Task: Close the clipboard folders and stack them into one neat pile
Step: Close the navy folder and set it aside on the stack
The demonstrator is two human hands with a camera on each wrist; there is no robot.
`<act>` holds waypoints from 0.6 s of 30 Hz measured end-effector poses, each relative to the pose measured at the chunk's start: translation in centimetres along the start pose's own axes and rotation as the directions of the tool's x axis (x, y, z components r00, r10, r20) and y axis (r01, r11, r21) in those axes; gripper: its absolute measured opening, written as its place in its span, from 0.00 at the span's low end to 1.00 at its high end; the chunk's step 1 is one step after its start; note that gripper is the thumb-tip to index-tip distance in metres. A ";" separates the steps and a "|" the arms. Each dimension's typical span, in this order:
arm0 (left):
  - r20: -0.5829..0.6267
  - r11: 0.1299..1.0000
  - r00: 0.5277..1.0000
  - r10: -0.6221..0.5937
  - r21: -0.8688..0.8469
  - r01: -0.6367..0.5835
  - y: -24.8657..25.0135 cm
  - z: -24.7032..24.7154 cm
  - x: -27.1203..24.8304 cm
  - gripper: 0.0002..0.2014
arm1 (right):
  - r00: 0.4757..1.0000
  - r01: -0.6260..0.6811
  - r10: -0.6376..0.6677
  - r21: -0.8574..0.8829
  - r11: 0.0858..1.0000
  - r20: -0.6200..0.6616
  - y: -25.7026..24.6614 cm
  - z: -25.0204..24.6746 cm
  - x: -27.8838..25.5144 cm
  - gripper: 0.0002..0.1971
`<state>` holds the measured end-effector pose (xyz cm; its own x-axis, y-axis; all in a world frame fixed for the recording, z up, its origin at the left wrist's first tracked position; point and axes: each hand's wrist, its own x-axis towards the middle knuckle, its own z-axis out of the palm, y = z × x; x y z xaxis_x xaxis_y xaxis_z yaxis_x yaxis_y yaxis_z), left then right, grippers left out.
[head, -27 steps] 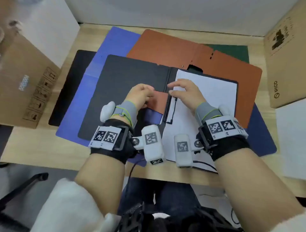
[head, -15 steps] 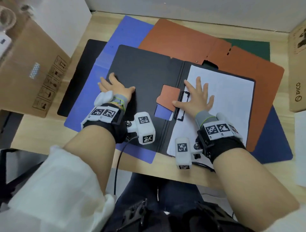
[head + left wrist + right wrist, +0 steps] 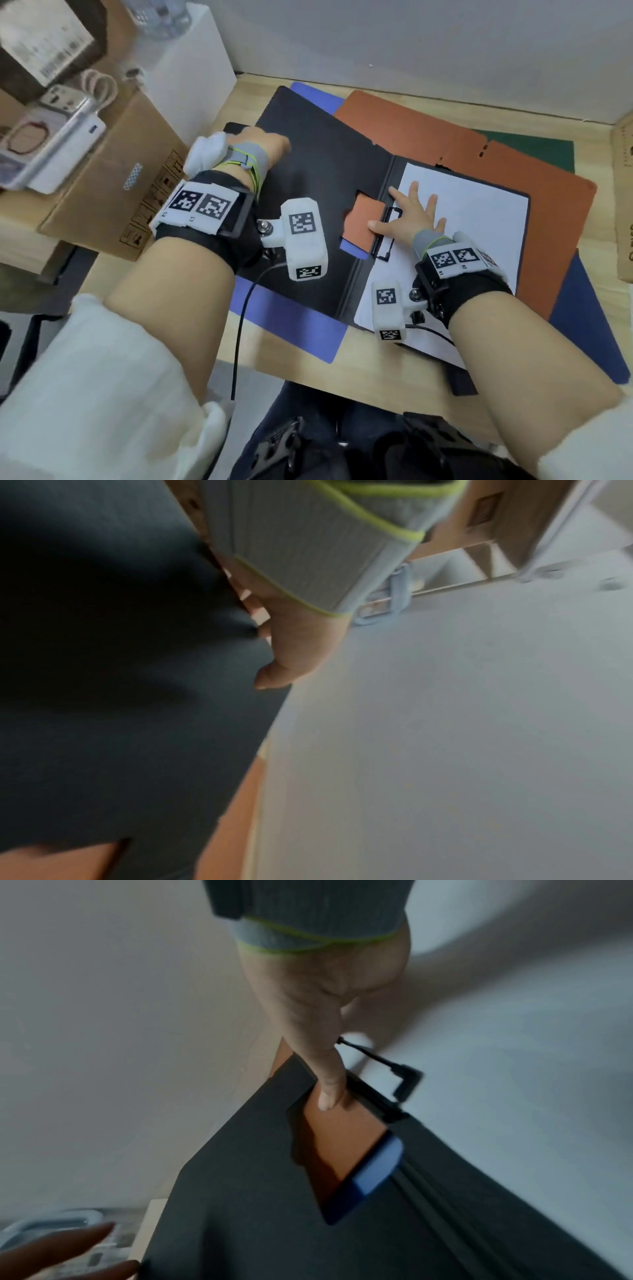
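Observation:
A black clipboard folder [image 3: 318, 178] lies open on top of the others, with white paper [image 3: 479, 219] under its clip [image 3: 387, 236] on the right half. My left hand [image 3: 260, 142] grips the outer edge of the left cover [image 3: 120, 696], thumb on the inner face and fingers behind, and that edge is raised off the pile. My right hand [image 3: 411, 219] lies flat on the paper beside the clip, its thumb [image 3: 329, 1091] touching orange that shows through the cover's cut-out. Open underneath are an orange folder [image 3: 428, 133], a blue one [image 3: 291, 322], a green one [image 3: 534, 147] and a navy one [image 3: 582, 308].
A cardboard box [image 3: 113, 205] stands close to the left of the folders, with a white box [image 3: 191, 68] behind it. Another cardboard box [image 3: 623, 205] is at the right edge. The wall runs along the back of the wooden table [image 3: 308, 370].
My left hand left the middle of the folder, slid to the left cover's outer edge and took hold of it, lifting it. My right hand spread flat on the paper.

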<state>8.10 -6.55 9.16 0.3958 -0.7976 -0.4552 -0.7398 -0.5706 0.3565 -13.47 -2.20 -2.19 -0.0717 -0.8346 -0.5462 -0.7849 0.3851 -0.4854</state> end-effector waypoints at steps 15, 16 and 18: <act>0.203 0.915 0.892 0.403 -0.103 -0.390 9.8 -6.5 -8.4 0.07 | 0.968 0.130 -0.248 0.750 0.649 0.046 -13.7 -10.1 -6.9 0.11; 0.227 0.903 0.874 0.429 -0.116 -0.413 10.1 -6.5 -9.0 0.06 | 0.967 0.148 -0.253 0.748 0.647 0.028 -13.3 -10.3 -6.9 0.10; 0.298 0.881 0.830 0.472 -0.184 -0.436 11.7 -5.2 -9.8 0.05 | 0.972 0.155 -0.235 0.780 0.606 -0.011 -11.0 -11.2 -6.7 0.05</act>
<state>-1.56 -6.43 21.99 -0.1832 -0.8729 -0.4522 -0.7239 -0.1915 0.6628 -11.30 -5.29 14.44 0.1080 -0.9059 -0.4095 -0.0063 0.4112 -0.9115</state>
